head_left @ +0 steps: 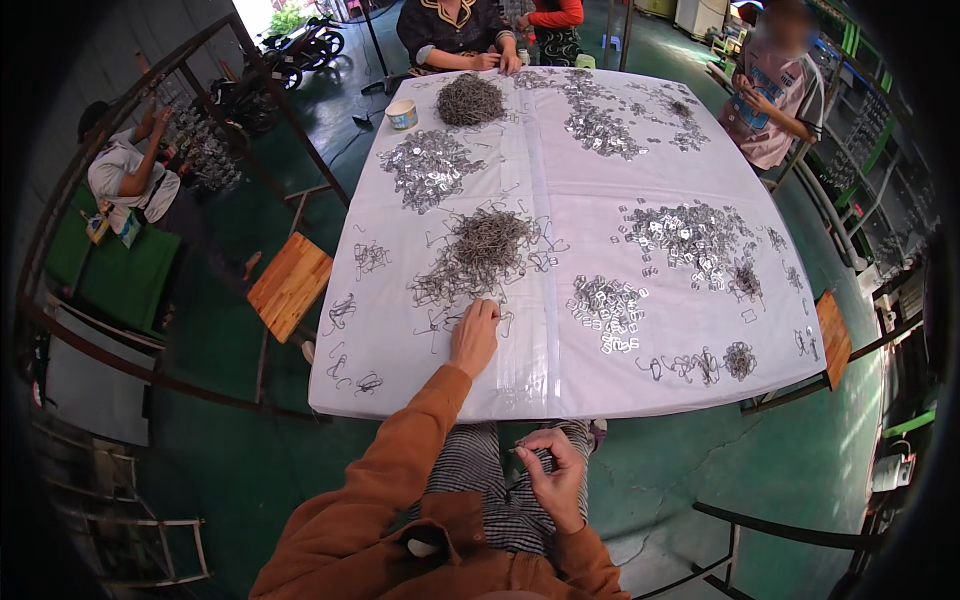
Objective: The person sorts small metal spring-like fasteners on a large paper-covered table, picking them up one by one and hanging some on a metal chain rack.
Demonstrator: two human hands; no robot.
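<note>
My left hand (474, 338) pinches at loose wire hooks (478, 252) heaped mid-frame, my right hand (553, 472) curls near my lap on something too small to tell, with only a few linked bunches (352, 382) finished at lower left.

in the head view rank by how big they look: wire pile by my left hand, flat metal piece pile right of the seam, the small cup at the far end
1. wire pile, by the left hand
2. flat metal piece pile, clearly smaller
3. small cup, smallest, though it stands farthest from the camera, so it looks reduced
</note>
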